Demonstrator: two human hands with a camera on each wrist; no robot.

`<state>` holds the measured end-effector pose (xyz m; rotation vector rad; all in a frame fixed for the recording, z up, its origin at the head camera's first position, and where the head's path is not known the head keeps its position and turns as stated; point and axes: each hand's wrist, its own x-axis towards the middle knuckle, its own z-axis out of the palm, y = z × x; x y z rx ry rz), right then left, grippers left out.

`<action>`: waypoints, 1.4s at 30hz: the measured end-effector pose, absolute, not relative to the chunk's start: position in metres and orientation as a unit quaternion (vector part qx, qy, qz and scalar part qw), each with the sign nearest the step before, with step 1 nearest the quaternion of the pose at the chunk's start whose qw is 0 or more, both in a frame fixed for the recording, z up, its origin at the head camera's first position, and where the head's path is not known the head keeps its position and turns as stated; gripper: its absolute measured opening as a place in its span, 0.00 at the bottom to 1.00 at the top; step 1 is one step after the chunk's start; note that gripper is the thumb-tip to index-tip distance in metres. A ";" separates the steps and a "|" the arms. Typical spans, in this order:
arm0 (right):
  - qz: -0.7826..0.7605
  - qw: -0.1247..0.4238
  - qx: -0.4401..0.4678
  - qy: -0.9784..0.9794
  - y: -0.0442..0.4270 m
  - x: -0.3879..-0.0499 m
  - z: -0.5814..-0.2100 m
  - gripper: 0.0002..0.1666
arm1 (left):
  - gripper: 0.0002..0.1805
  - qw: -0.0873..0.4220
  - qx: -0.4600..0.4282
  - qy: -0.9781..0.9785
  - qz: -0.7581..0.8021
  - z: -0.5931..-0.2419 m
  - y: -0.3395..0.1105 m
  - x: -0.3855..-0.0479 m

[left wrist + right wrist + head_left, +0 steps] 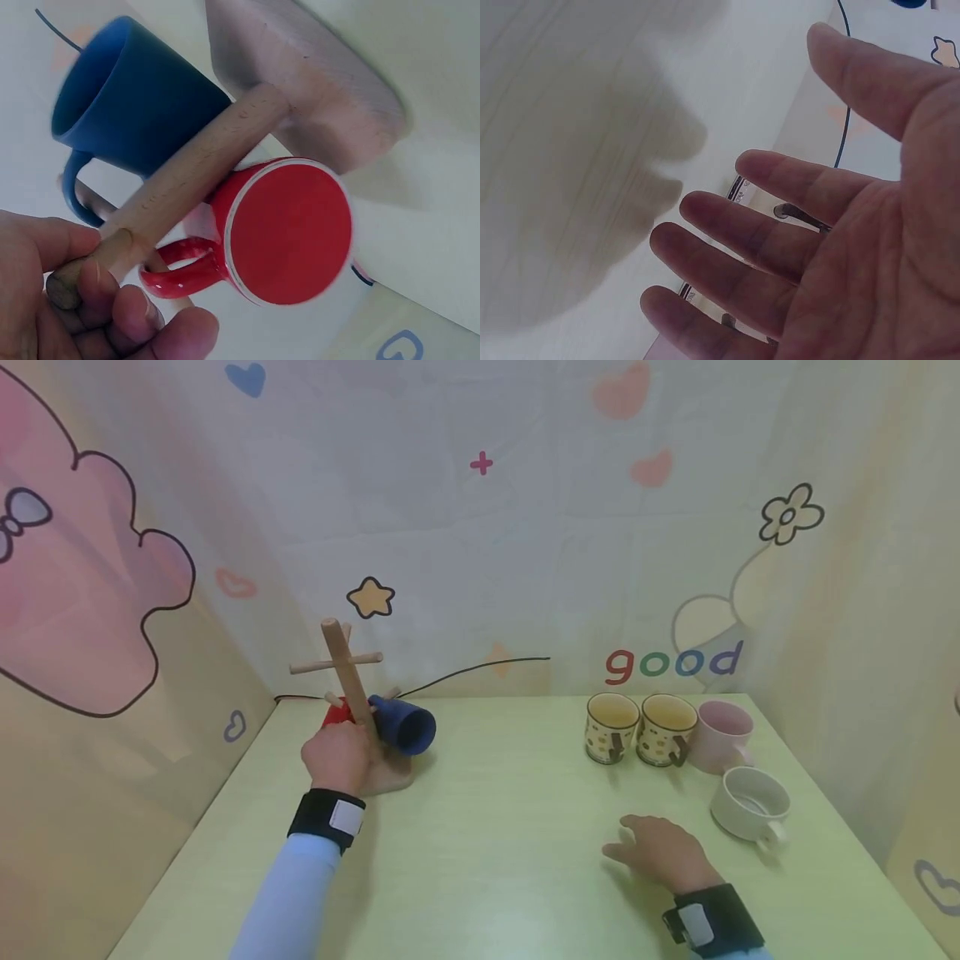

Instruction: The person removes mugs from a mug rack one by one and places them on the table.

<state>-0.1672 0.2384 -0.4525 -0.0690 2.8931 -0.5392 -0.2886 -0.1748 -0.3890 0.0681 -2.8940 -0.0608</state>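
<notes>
At the left of the head view a wooden mug tree (pixel 348 672) stands on the table, leaning slightly in the picture. A blue mug (pixel 405 725) and a red mug (pixel 336 713) hang on its lower pegs. My left hand (pixel 336 758) covers part of the red mug there. In the left wrist view, the thumb and curled fingers hold a wooden peg (pixel 66 288) of the tree; the handle of the red mug (pixel 289 232) lies just beyond the fingertips. My right hand (pixel 663 853) hovers over the table, fingers spread and holding nothing, left of a white mug (pixel 742 810).
Two yellow patterned mugs (pixel 609 731) and a pink mug (pixel 716 735) stand in a row at the back right, behind the white mug. A printed curtain (pixel 480 543) rises behind the pale table (pixel 495 827) and along both sides.
</notes>
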 end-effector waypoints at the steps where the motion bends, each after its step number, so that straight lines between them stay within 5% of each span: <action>1: -0.182 0.099 -0.023 0.978 0.238 -0.167 -0.453 0.38 | 0.19 0.128 0.020 -0.991 -0.023 -0.389 -0.172 -0.289; 10: -0.179 0.099 -0.028 0.978 0.238 -0.168 -0.452 0.38 | 0.22 0.142 -0.008 -0.989 -0.029 -0.389 -0.157 -0.286; 17: -0.178 0.094 -0.030 0.979 0.237 -0.167 -0.450 0.38 | 0.35 0.126 0.050 -0.983 -0.127 -0.386 -0.175 -0.290; 26: -0.183 0.099 -0.027 0.978 0.238 -0.166 -0.450 0.38 | 0.24 0.129 0.077 -0.983 -0.104 -0.377 -0.206 -0.302; 42: -0.173 0.080 -0.033 0.981 0.237 -0.166 -0.449 0.36 | 0.17 0.170 -0.058 -0.983 -0.032 -0.380 -0.231 -0.324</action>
